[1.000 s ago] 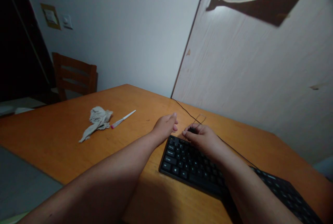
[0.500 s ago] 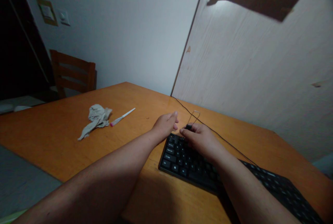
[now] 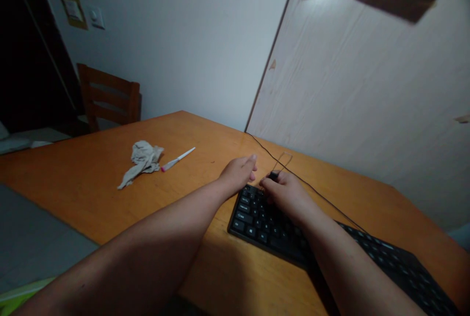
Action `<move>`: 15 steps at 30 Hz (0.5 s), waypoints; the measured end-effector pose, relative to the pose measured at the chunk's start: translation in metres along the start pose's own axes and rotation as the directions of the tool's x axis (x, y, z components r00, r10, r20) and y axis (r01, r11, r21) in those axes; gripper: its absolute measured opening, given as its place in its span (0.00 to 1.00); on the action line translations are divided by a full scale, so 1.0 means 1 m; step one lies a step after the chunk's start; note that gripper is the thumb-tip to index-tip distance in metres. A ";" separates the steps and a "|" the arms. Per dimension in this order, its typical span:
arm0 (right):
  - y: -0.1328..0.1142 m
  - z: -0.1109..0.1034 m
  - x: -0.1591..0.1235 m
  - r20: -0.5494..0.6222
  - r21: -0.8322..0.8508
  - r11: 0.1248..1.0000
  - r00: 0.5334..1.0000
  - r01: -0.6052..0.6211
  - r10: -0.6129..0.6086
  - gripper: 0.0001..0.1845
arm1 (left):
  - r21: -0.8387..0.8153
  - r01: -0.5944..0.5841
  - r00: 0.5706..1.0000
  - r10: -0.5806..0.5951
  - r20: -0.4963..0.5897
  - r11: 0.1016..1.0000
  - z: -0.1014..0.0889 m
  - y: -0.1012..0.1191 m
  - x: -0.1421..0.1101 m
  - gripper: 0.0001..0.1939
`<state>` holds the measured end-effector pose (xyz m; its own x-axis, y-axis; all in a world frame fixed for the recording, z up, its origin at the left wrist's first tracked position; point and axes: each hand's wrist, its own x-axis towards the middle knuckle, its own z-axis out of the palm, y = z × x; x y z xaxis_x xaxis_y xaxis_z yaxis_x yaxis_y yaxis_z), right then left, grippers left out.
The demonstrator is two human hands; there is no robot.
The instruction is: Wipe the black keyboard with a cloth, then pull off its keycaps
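My right hand (image 3: 290, 196) is closed on a keycap puller (image 3: 273, 175) with a small black grip and a thin wire loop pointing up and away. It is over the upper left part of a black keyboard (image 3: 253, 225), and wire also shows below the fingers near the keys. My left hand (image 3: 238, 174) lies at the keyboard's far left corner, thumb stretched out and fingers loosely bent, with nothing seen in it. Its palm side is hidden. My right forearm covers the middle of the keyboard.
A crumpled grey cloth (image 3: 145, 158) and a white brush (image 3: 178, 159) with pinkish bristle tips lie left on the wooden table (image 3: 198, 135). A black cable (image 3: 312, 186) runs behind the keyboard to the wall. A wooden chair (image 3: 108, 96) stands beyond the table.
The keycap puller in my right hand has tipped more upright and its grip shows more clearly. My left hand stays by the keyboard corner. The view has tilted slightly downward.
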<state>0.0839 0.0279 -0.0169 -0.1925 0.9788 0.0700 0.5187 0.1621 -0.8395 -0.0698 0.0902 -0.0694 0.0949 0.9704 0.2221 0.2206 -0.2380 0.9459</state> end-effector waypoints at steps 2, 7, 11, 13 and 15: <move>0.001 0.000 0.000 -0.005 0.007 1.000 1.000 -0.011 0.011 0.11 | 0.004 0.000 1.000 0.000 0.003 1.000 0.000 0.000 0.000 0.32; 0.003 0.002 -0.001 -0.015 -0.040 0.998 0.998 0.053 -0.054 0.11 | 0.023 -0.009 1.000 0.008 0.019 1.000 0.001 0.002 0.000 0.33; 0.003 0.003 -0.004 -0.045 -0.090 0.990 0.993 0.109 -0.113 0.11 | 0.032 -0.011 1.000 0.011 0.016 0.999 0.001 0.003 0.000 0.33; 0.002 0.002 -0.005 -0.042 -0.088 0.991 0.994 0.099 -0.103 0.11 | 0.036 -0.011 1.000 0.010 0.017 0.999 0.001 0.003 -0.001 0.33; -0.001 0.001 -0.005 -0.020 -0.050 0.997 0.998 0.056 -0.057 0.11 | 0.038 -0.013 1.000 0.012 0.024 0.999 0.001 0.002 -0.001 0.33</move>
<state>0.0838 0.0224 -0.0174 -0.2050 0.9702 0.1290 0.5479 0.2230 -0.8063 -0.0685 0.0890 -0.0678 0.1208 0.9662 0.2279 0.2565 -0.2522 0.9331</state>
